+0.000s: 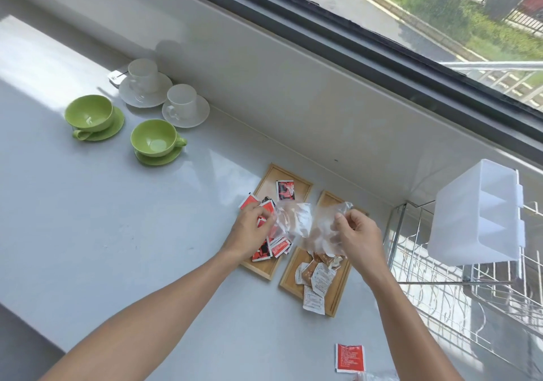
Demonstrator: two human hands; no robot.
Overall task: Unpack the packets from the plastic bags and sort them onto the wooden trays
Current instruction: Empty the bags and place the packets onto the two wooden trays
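Two wooden trays lie side by side on the grey counter. The left tray (302, 185) holds several red packets (284, 190). Several white and brown packets (318, 277) lie on the right tray (335, 301). A clear plastic bag (296, 222) hangs over both trays, stretched between my hands. My left hand (252, 230) grips its left side above the red packets, and my right hand (357, 233) pinches its right edge. One red packet (349, 357) lies alone on the counter near the bottom edge, beside a scrap of another clear bag (376, 377).
Two green cups on saucers (155, 141) and two white cups on saucers (182, 106) stand at the back left. A white plastic organiser (476, 219) sits on a wire rack (440, 277) at the right. A window ledge (293, 86) runs behind the trays.
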